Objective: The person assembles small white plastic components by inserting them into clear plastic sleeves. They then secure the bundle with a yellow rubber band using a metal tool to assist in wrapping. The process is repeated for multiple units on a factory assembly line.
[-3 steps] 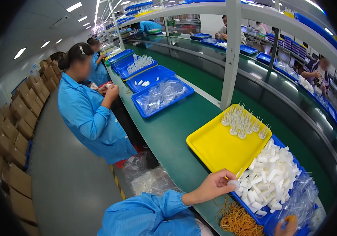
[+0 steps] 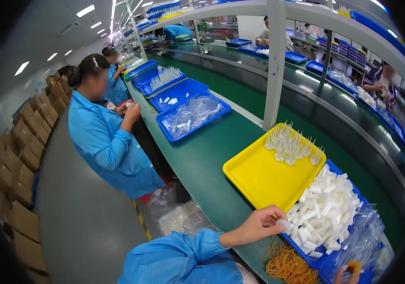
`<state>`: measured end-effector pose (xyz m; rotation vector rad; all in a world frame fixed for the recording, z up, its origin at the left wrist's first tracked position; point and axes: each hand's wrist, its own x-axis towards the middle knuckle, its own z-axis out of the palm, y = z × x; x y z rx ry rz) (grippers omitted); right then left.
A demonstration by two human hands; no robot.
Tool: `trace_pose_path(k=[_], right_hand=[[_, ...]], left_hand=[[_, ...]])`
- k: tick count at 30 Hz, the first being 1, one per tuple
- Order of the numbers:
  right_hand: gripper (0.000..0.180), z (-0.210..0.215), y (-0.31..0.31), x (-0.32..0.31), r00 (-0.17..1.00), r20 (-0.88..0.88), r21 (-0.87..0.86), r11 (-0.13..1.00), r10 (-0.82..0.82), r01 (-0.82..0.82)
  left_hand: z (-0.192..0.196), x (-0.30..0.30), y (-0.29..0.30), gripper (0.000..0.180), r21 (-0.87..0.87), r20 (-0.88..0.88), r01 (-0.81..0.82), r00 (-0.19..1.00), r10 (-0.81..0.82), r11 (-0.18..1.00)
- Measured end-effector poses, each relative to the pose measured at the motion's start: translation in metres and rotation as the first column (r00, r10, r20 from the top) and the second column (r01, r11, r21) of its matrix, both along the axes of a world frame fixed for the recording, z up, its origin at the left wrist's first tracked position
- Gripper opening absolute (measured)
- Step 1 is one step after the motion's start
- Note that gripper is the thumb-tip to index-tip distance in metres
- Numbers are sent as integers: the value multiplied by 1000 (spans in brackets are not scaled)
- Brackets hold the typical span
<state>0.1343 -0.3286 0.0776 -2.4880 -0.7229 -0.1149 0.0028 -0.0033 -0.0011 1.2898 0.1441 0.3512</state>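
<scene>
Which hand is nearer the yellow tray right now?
Left. The left hand pinches a small white piece beside the yellow tray's near edge; the right hand sits farther off at the lower edge.

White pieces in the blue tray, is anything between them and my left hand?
Nothing visible: the left hand already touches a white piece at the near edge of the blue tray, beside the yellow tray.

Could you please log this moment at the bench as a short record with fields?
Left hand: pinching a small white piece at the edge of the blue tray
Right hand: barely in view at the lower edge, grip unclear
Blue tray contents: heap of white pieces
Yellow tray: upright clear parts in its far corner
Bench front: rubber bands
Nearby: co-worker in a blue coat
</scene>
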Motion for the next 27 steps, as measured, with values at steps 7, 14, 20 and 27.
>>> trace_pose_path(k=[7,14,20,27], right_hand=[[16,3,7,-46,930,-341,633,765,138,119],[24,-8,26,-47,693,-585,790,490,422,369],[18,-42,43,-33,691,-622,770,448,368,454],[18,-24,19,-26,643,-615,754,581,457,307]], left_hand=[[21,-6,-19,21,-21,68,257,965,-255,966],[46,-14,-46,18,269,196,362,886,-419,892],[37,-6,-58,24,293,86,436,874,-478,851],[29,0,-65,23,429,41,352,913,-407,832]])
